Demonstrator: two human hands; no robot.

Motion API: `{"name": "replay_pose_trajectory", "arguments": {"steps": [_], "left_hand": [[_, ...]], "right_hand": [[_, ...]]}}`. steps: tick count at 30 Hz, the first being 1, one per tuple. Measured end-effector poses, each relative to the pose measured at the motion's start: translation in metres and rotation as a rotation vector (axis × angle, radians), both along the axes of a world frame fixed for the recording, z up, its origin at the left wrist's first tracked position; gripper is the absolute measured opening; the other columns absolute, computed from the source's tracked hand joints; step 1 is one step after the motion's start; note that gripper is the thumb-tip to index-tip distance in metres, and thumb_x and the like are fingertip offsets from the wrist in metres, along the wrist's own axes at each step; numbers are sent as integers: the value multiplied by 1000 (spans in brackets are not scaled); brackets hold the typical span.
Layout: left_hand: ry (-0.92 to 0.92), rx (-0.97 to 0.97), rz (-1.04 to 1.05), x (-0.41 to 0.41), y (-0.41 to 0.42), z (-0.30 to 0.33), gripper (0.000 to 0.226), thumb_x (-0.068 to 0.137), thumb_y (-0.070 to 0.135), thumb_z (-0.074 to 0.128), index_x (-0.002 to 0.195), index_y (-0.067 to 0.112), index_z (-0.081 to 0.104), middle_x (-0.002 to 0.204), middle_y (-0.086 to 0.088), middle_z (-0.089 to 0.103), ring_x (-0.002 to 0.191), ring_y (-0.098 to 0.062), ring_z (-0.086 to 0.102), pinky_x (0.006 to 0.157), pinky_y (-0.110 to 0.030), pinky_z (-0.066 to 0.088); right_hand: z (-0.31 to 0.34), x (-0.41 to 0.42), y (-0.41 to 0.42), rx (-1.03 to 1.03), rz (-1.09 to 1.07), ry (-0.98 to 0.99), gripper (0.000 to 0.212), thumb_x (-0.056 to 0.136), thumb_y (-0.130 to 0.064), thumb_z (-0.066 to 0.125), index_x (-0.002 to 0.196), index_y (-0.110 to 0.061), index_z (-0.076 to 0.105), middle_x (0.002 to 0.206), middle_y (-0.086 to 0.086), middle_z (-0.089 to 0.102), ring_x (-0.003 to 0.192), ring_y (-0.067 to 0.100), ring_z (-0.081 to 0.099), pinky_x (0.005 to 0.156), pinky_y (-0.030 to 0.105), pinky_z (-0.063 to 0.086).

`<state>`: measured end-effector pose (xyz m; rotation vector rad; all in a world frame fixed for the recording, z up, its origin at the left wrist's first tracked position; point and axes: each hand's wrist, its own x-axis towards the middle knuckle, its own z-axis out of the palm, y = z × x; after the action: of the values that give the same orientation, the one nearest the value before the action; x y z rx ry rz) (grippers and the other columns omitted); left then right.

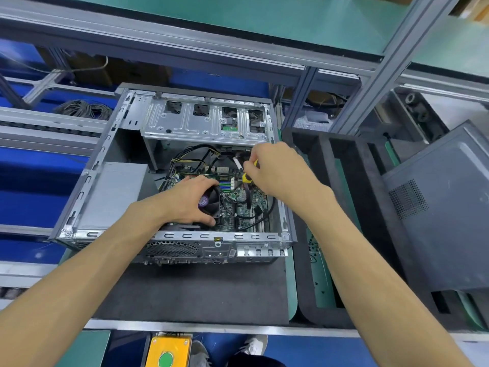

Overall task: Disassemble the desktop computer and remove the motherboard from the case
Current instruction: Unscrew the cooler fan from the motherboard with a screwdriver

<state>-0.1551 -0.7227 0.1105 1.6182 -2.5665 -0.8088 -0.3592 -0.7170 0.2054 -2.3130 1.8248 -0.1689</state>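
No text, brand or number can be read. The purple sticker (204, 201) on the fan hub (211, 201) inside the case (87, 178) is blurred, and any print on the motherboard (243, 205) beside that fan is too small to make out.

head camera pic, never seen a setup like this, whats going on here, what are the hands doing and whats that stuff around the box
The picture comes from a camera worn on a person's head, looking down at their own two bare arms. There is no robot here.

The metal box is a desktop computer case lying on its side with the cover off, on a dark mat. Inside is the green motherboard with black cables.

The left hand rests on the round cooling fan, fingers curled around it. The right hand has a grip on a yellow and black screwdriver, over the board.

To the right lie a black foam tray and a grey side panel.
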Motion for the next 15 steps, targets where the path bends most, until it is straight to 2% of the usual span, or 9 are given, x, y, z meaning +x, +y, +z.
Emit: {"name": "replay_pose_trajectory", "arguments": {"steps": [2, 4, 8, 11, 15], "left_hand": [[3, -3, 12, 1, 0, -2, 98, 68, 47, 86, 147, 18, 37, 141, -3, 46, 131, -26, 41, 112, -39, 33], [10, -9, 13, 2, -1, -4, 97, 67, 46, 87, 147, 17, 39, 138, -4, 47, 129, -26, 42, 110, -40, 35], [20, -13, 13, 1, -1, -3, 97, 67, 44, 88, 146, 16, 40, 134, -4, 49, 126, -26, 45, 108, -40, 37], [21, -26, 14, 1, 0, -4, 97, 67, 44, 88, 146, 16, 40, 137, -3, 49, 127, -26, 45, 109, -39, 36], [16, -31, 16, 1, 0, -4, 97, 68, 43, 87, 147, 16, 39, 138, -3, 48, 128, -26, 44, 109, -40, 36]], "right_hand": [[7, -4, 4, -44, -14, -60, 27, 96, -34, 56, 86, -13, 69, 63, 4, 60, 55, 22, 55, 49, 27, 38], [11, -3, 8, -38, 12, -68, 25, 92, -35, 59, 78, -17, 69, 64, 2, 62, 54, 20, 54, 46, 26, 35], [3, 7, 16, 22, 64, -53, 21, 92, -33, 59, 80, -16, 66, 64, -2, 57, 54, 14, 49, 57, 31, 42], [-8, 9, 18, 34, 61, -60, 21, 93, -31, 59, 83, -15, 69, 61, -2, 55, 54, 13, 48, 58, 33, 46], [-15, 11, 19, 33, 56, -60, 20, 94, -31, 58, 86, -16, 69, 64, -2, 56, 58, 14, 51, 52, 29, 36]]}}
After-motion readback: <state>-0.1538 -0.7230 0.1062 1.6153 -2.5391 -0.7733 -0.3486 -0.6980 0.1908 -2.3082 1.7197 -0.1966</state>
